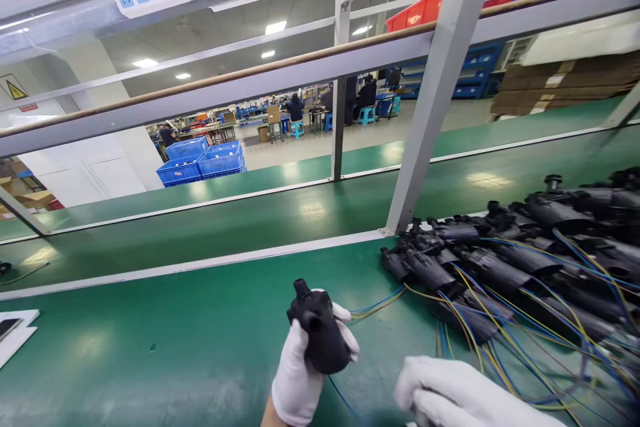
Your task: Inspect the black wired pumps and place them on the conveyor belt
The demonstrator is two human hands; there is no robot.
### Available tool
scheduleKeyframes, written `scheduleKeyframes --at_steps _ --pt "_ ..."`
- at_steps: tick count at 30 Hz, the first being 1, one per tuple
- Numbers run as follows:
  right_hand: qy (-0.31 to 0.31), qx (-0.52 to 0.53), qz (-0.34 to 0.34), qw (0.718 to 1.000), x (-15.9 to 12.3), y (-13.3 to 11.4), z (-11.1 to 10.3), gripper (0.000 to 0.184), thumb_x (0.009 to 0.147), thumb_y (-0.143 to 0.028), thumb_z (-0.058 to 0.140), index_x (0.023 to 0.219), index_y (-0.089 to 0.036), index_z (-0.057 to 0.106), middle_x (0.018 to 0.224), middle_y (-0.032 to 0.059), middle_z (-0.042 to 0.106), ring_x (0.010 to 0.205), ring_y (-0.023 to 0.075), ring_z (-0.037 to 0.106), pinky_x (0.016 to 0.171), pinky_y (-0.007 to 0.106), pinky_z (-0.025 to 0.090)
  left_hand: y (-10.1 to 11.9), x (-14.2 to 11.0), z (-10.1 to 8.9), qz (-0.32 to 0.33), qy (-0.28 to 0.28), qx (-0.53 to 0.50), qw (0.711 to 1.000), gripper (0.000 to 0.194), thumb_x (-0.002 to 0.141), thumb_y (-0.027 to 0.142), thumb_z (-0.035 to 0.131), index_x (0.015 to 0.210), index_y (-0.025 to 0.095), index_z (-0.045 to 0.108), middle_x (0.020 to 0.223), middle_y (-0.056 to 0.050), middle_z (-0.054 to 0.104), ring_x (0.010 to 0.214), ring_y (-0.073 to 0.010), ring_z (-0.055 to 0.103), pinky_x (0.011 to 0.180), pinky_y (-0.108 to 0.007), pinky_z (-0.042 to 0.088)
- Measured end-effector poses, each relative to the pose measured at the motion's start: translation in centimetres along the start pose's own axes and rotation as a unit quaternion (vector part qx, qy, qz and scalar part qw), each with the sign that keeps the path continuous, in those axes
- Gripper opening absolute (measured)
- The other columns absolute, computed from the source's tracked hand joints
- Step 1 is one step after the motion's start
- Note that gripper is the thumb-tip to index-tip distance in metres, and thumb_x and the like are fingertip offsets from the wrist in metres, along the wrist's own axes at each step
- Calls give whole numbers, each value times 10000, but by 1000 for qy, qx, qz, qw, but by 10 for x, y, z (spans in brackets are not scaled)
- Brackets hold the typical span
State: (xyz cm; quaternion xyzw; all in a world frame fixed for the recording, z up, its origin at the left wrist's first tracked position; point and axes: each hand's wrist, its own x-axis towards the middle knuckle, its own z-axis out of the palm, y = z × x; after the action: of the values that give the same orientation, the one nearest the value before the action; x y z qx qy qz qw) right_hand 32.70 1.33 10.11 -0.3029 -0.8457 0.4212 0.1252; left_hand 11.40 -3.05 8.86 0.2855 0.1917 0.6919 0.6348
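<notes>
My left hand [300, 367], in a white glove, is closed round a black cylindrical part [320, 333] with a short nozzle on top; blue and yellow wires trail from it to the right. My right hand [460, 393], also gloved, sits low at the bottom edge, just right of the held part; its fingers look curled and I see nothing in them. A heap of the same black parts [525, 260] with blue and yellow wires lies on the green table [175, 340] to the right.
A grey metal frame post [425, 113] rises from the table behind the heap. A green conveyor belt [300, 207] runs beyond the table. A white sheet [15, 333] lies at the left edge. Blue crates [203, 160] and seated people are far behind.
</notes>
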Motion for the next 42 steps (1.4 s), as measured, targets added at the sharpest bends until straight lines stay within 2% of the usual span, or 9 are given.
scheduleKeyframes --at_steps 3,6,10,16,26,30,33,36,42 --pt "51 100 -25 993 12 -4 0 656 909 -781 285 794 -225 614 725 44 638 610 181 582 575 271 494 -4 2 3 50 81 55 994 753 681 421 859 1315 318 464 1018 -36 671 786 -179 669 758 -339 531" --pt "76 140 -59 985 22 -17 0 767 823 -892 254 775 -213 607 708 53 622 618 186 581 613 296 512 -3 7 6 17 122 9 992 719 769 508 763 1372 346 407 928 -1 651 738 -145 654 732 -310 536" --pt "91 148 -90 981 30 -31 0 805 832 -887 231 825 -196 644 700 60 621 626 191 601 619 304 521 1 5 1 16 58 -4 998 707 750 611 729 1328 281 490 938 -33 674 706 -161 668 723 -327 550" --pt "76 147 -118 979 32 -25 -2 748 847 -864 284 807 -209 642 713 53 632 610 189 593 580 289 505 -2 -1 -10 -34 -83 -84 992 663 838 730 502 1226 202 606 916 -69 706 472 -111 613 395 -200 446" --pt "73 165 -102 978 32 -23 -1 670 859 -825 366 808 -218 645 720 49 647 624 195 605 599 281 501 -2 0 1 -90 -60 -149 983 708 834 739 504 1169 128 631 830 -52 679 402 -58 501 345 -180 356" --pt "73 145 -92 982 33 -23 -2 702 875 -825 312 788 -212 641 698 47 622 621 191 598 596 286 501 -2 -1 0 -54 -61 -97 992 705 843 746 476 1207 153 592 907 -77 689 467 -98 582 403 -211 423" --pt "85 139 -84 983 33 -24 0 765 852 -864 260 752 -200 626 664 47 602 582 182 578 567 288 497 -3 -3 -2 40 -11 49 998 708 784 592 707 1338 248 432 1109 -102 664 712 -178 688 651 -311 552" --pt "104 120 -98 982 35 -20 5 782 853 -870 193 729 -203 581 635 34 577 553 173 539 548 286 469 -9 -6 -4 111 88 204 969 1030 630 284 905 1404 338 227 1203 -92 622 948 -219 680 843 -351 542" --pt "114 14 -133 984 36 -9 10 634 954 -737 227 799 -216 553 744 32 602 666 200 559 634 297 445 -20 -11 -11 175 146 307 924 1245 433 -32 869 1406 340 187 1251 -85 620 1122 -271 629 1072 -423 417"
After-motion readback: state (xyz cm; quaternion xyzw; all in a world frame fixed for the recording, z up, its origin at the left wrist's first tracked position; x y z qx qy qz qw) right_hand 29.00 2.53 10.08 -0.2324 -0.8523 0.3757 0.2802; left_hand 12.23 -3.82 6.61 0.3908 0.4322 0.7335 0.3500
